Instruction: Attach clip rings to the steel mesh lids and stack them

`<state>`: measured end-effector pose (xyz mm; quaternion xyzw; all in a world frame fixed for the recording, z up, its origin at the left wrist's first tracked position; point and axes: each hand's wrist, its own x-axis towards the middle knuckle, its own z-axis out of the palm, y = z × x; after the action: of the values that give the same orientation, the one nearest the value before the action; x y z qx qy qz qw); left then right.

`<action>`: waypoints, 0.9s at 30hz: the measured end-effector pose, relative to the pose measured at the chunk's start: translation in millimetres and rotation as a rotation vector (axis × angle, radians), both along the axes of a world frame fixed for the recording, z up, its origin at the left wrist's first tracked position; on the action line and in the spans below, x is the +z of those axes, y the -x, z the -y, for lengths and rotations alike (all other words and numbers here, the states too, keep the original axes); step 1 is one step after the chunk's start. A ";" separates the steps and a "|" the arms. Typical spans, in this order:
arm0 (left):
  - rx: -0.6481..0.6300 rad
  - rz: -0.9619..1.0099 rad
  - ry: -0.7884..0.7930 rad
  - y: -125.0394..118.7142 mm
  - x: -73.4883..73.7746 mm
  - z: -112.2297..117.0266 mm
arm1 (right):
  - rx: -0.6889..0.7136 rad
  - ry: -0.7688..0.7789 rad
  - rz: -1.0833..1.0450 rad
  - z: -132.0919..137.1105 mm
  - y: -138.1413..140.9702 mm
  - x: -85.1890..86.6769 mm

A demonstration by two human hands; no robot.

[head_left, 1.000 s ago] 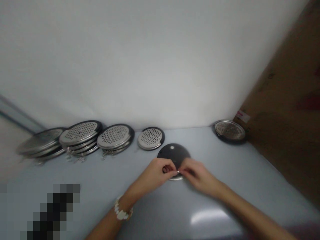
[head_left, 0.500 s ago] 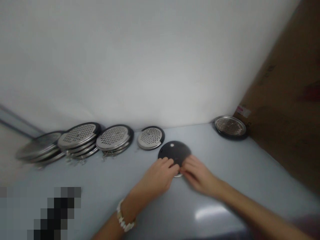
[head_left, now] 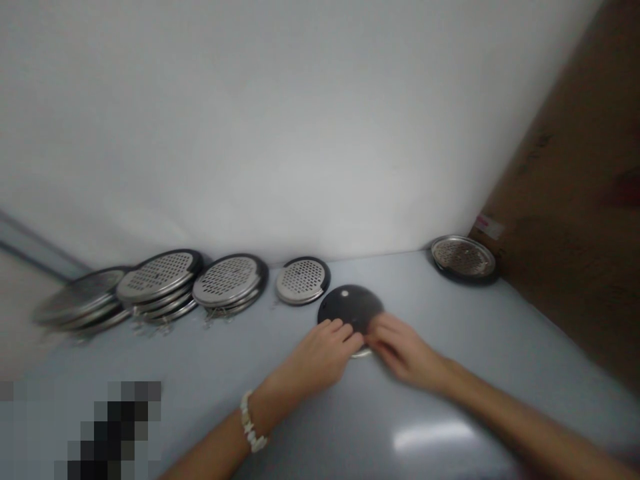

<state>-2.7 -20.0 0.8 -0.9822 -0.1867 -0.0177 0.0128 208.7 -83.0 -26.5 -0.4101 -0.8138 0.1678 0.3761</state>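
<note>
A pale grey-blue worktop (head_left: 320, 413) runs across the scene, meeting a white wall (head_left: 280, 120) along its far edge and a brown cardboard sheet (head_left: 565, 200) at the right. Along the far edge stand three slanted stacks of round perforated steel plates with black rims, the leftmost stack (head_left: 77, 297) blurred, the next (head_left: 157, 275) and the third (head_left: 229, 280) sharper, with small wire clips (head_left: 214, 316) poking out beneath the third. A single perforated steel plate (head_left: 303, 280) lies to their right. At the far right corner, a shallow dished steel plate with a black rim (head_left: 463, 257) rests against the cardboard, its perforated floor showing; it is the nearest thing to a container, and nothing can be made out inside it.

Near the middle of the worktop, a round dark disc with one small pale hole (head_left: 350, 307) tilts up from the near side, with a thin silver rim (head_left: 361, 353) showing below it. It looks like thin, stiff, fairly light metal, and its smooth face may be slippery, so the rim seems the surest place to take hold.

The left hand (head_left: 320, 357), with a white beaded bracelet (head_left: 253, 421) on its wrist, lies with fingers close together against the disc's near edge. The right hand (head_left: 405, 350), slightly blurred, curls at the same edge. Whether either hand is gripping the disc cannot be told.
</note>
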 end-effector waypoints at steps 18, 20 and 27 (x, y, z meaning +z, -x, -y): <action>-0.085 -0.020 0.127 -1.8 7.4 -12.8 | 0.018 0.021 -0.055 1.7 0.2 -2.8; -0.092 -0.026 0.125 -3.0 10.2 -13.1 | 0.024 0.023 -0.064 1.7 -0.1 -1.5; -0.093 -0.026 0.121 -5.5 12.1 -13.0 | 0.029 0.029 -0.083 2.0 -2.0 -4.0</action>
<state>2.7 -7.0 12.9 -0.9889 -0.1412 0.0060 -0.0451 210.7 -85.0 -30.6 -0.3961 -0.8009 0.2019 0.4012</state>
